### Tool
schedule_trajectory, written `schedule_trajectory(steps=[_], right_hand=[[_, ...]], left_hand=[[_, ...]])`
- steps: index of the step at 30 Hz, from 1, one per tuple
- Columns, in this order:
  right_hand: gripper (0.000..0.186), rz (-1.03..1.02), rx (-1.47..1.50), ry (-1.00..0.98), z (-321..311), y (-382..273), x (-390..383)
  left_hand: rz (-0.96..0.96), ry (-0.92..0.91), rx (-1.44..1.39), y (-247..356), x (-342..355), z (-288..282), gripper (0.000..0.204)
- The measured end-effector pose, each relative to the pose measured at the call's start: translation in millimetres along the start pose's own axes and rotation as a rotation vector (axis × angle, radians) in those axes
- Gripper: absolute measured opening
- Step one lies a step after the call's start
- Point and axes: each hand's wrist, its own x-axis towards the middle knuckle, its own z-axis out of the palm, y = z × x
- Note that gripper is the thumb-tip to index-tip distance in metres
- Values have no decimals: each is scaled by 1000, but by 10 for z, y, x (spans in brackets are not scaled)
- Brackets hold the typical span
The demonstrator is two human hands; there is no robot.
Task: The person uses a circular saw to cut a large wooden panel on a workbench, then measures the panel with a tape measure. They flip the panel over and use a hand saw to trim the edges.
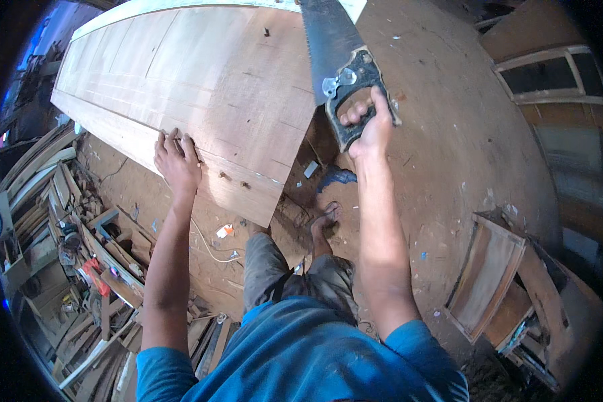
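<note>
My right hand [372, 124] is closed round the dark, worn handle of a handsaw [335, 50]. The blade points away from me, beside the right end of a large wooden panel [248, 87]; whether its teeth touch the wood I cannot tell. The saw's far tip runs out of the picture at the top. My left hand [178, 161] lies on the panel's near edge, fingers stretched over the top face. Small dark pegs or nails [234, 179] stick up from the panel near that hand, and another dark one stands farther back.
Scrap wood and offcuts [80, 315] are heaped on the left. A wooden frame or drawer [486, 278] stands on the dirt floor [449, 147] at the lower right. A blue cloth-like thing [336, 177] lies below the panel's right end. A thin cord [204, 244] trails near my legs.
</note>
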Motion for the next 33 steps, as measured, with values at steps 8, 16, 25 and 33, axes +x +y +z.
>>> schedule_trajectory(steps=[8,16,25,33], right_hand=[[26,-2,-32,-25,-222,107,-322],[32,52,-108,-20,-648,-51,-870],[32,67,-222,45,-467,-142,-466],[35,-15,-44,47,-162,-3,-30]], left_hand=[[150,3,102,-242,-45,104,47],[-53,-15,53,-161,-75,8,47],[-67,-10,5,-92,-99,-1,44],[-57,-10,30,-60,-11,9,44]])
